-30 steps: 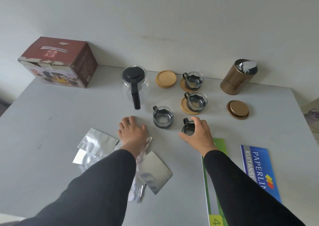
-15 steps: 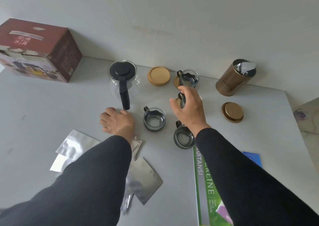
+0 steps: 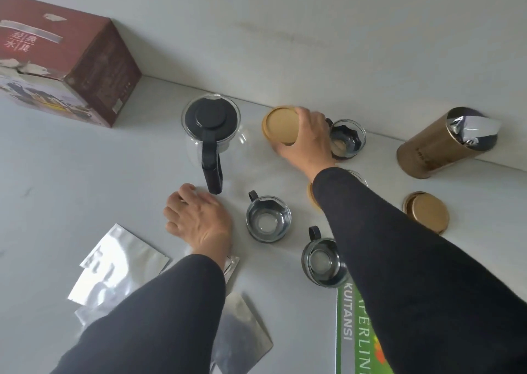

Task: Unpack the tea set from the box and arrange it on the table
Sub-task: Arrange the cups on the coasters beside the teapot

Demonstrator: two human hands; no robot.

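Observation:
My right hand (image 3: 306, 142) grips the right edge of a round wooden coaster (image 3: 281, 125) near the back wall. A glass teapot (image 3: 211, 129) with a black lid and handle stands left of it. One glass cup (image 3: 347, 138) sits on a coaster just right of my hand. Two more glass cups (image 3: 268, 219) (image 3: 323, 262) stand bare on the table in front. My right sleeve hides most of another cup on its coaster (image 3: 313, 195). My left hand (image 3: 199, 218) rests flat on the table below the teapot handle. The red tea set box (image 3: 61, 57) stands at the back left.
A bronze tin (image 3: 439, 145) with a foil bag inside stands at the back right, its lid (image 3: 426, 212) lying in front of it. Silver foil pouches (image 3: 114, 265) lie near my left arm. A green receipt booklet (image 3: 359, 331) lies under my right arm.
My right hand has left the front cup, passed over the middle cup and reached back to the bare wooden coaster. My left hand stayed on the table. The view shifted forward.

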